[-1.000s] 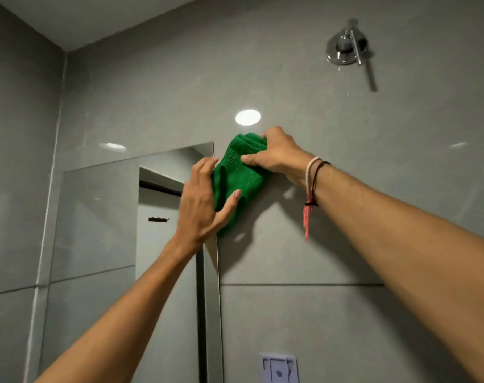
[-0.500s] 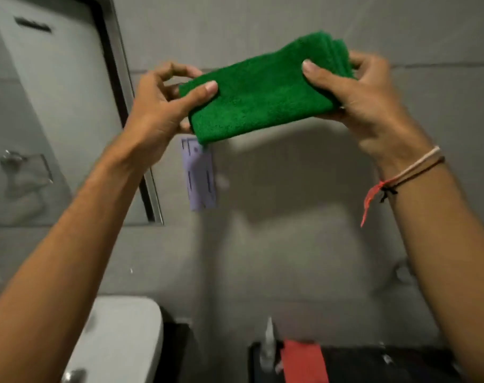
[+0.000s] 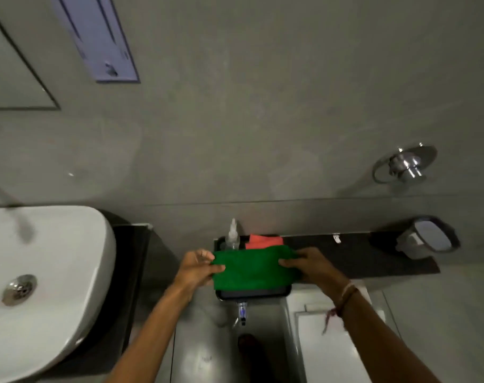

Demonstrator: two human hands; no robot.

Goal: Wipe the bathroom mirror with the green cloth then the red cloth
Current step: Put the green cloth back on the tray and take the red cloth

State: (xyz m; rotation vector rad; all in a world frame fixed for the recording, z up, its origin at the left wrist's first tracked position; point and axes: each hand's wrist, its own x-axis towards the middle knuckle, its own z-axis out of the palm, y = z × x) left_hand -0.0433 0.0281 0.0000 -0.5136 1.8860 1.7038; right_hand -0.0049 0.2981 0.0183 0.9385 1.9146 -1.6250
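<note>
Head view, looking steeply down the grey tiled wall onto a dark ledge. Green cloth folded into a flat rectangle, held level over a black tray that sits at the left end of the ledge; whether the cloth touches the tray floor cannot be told. Left hand grips the cloth's left edge, thumb on top, fingers curled beneath. Right hand grips the right edge the same way, thumb over the top face, fingers hidden under the fabric. String bracelets on the right wrist, one loose red end hanging. Red cloth lies in the far part of the tray, mostly covered by the green one, only its far edge showing. Clear bottle with a narrow nozzle stands upright in the tray's far left corner, just beside the red cloth. White basin with metal drain at left, well apart from the tray. Mirror: only its lower right corner shows, at upper left. Chrome wall fitting at right, above the ledge; a small grey container on the ledge's right end. White toilet lid below the ledge, near right.
</note>
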